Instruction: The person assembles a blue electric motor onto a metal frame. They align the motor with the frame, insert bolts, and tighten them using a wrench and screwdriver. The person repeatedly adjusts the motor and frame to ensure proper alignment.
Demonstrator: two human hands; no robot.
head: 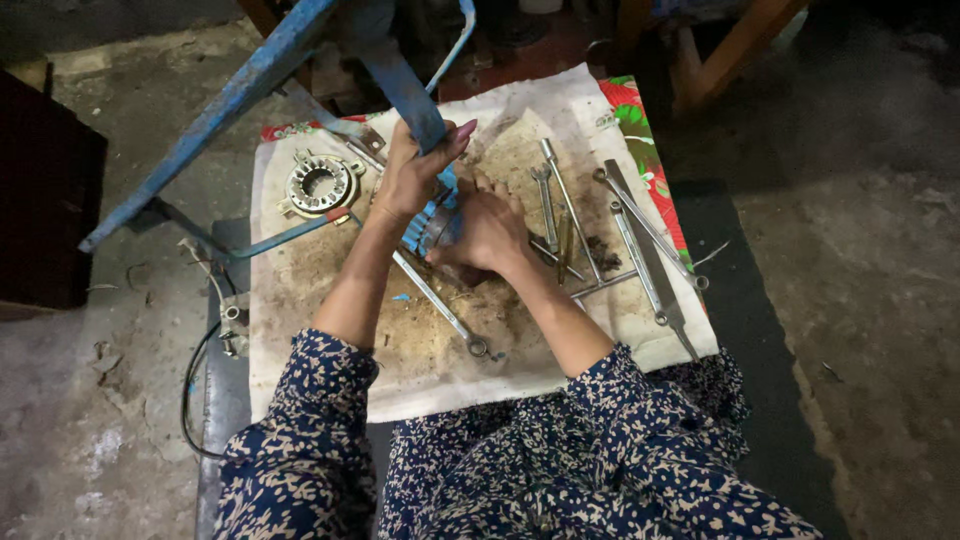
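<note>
A blue painted metal frame (250, 85) slants over a dirty white cloth (330, 370) on the floor. My left hand (412, 175) is wrapped around one blue bar (405, 85) of the frame, thumb up. Just right of it my right hand (488, 228) closes over a small round metal part (440, 225) at the bar's lower end, hiding most of it. A long spanner (440, 305) lies on the cloth beneath my hands.
A round toothed metal ring (320, 185) rests at the cloth's left. Several spanners and rods (640, 235) lie at the right. A black cable (195, 380) trails on the concrete floor at left. Wooden furniture legs (720, 50) stand beyond.
</note>
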